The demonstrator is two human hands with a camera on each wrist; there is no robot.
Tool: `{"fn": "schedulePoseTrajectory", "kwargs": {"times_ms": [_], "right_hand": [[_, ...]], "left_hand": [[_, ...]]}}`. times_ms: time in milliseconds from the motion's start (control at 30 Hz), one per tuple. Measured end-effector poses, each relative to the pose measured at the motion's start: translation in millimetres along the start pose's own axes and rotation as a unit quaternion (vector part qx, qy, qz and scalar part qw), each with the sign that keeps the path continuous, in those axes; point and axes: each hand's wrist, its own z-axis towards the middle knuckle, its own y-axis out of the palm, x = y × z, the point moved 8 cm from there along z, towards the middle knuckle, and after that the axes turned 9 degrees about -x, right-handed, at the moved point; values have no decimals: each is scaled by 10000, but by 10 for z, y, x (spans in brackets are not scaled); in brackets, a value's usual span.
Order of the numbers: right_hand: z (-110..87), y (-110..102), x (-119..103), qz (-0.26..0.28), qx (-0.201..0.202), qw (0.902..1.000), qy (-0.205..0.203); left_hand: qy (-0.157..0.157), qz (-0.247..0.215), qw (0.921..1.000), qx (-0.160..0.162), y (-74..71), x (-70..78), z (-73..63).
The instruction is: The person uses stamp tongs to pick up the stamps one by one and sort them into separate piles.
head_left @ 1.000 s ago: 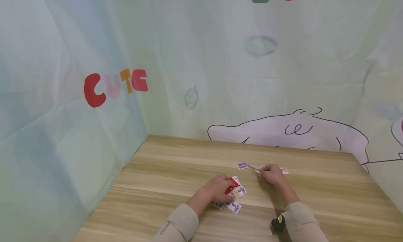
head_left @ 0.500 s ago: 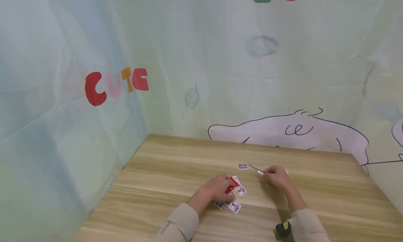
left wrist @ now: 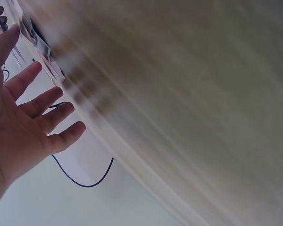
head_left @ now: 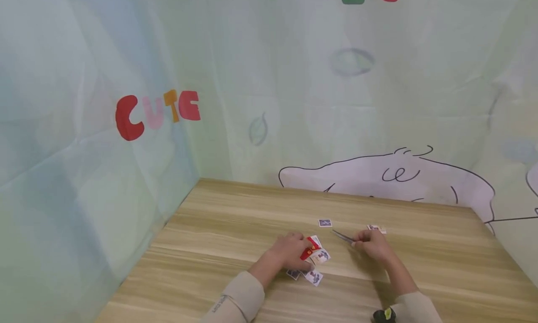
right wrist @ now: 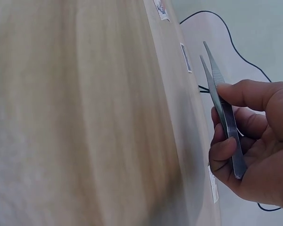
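In the head view my right hand (head_left: 371, 246) holds metal tweezers (head_left: 344, 237), their tips pointing left and up. Thumb and fingers pinch the tweezers (right wrist: 230, 125) in the right wrist view; the tips stand slightly apart with nothing between them. Just beyond the tips, a small dark stamp-like picture card (head_left: 325, 223) lies flat. My left hand (head_left: 291, 252) hovers low over a small pile, its fingers spread and loosely extended in the left wrist view. Beside it are a red piece (head_left: 309, 251) with yellow marks and several white-bordered picture cards (head_left: 314, 277), partly hidden by the hand.
Another light picture card (head_left: 378, 229) lies behind my right hand. The wood-grain table (head_left: 218, 220) meets fabric walls (head_left: 235, 140) at its back and left. A black device (head_left: 384, 315) sits at my right sleeve.
My right hand has drawn back rightward and toward me with the tweezers, away from the dark card, which now lies straighter. The light card behind the hand shows more. My left hand stays put.
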Motion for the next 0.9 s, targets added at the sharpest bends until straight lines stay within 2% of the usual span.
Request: {"fn": "schedulePoseTrajectory", "kwargs": {"times_ms": [133, 467, 767, 900], "right_hand": [[-25, 45, -4, -105, -160, 9998, -2], [-20, 151, -92, -195, -634, 9968, -447], [51, 225, -75, -224, -802, 9955, -447], [55, 245, -81, -260, -784, 9961, -325]], "left_hand": [[-32, -2, 10000, -11, 20, -14, 4], [-10, 136, 9999, -42, 30, -3, 36], [-49, -79, 9999, -113, 42, -20, 35], [-43, -101, 9999, -132, 52, -20, 37]]}}
